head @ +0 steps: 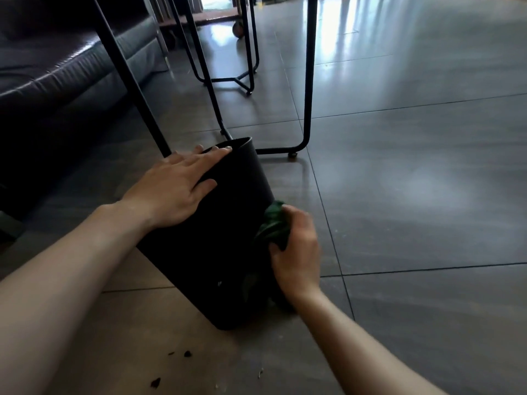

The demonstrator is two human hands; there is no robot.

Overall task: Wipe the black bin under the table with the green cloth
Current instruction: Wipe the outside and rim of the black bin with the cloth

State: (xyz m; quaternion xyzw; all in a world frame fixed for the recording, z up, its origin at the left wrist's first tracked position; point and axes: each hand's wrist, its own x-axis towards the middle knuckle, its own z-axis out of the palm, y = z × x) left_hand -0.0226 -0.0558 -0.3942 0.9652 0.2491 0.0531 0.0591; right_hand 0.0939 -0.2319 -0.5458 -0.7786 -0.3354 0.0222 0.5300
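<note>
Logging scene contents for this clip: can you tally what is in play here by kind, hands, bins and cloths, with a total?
Hands: 2, the left hand flat on the bin, the right hand gripping the cloth
Bins: 1, the black bin on the floor
Cloths: 1, the green cloth pressed to the bin's right side
Total: 4

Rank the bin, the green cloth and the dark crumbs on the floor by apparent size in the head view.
1. Bin, by far the largest.
2. Cloth, bunched, partly hidden by the right hand.
3. Crumbs, tiny.
</note>
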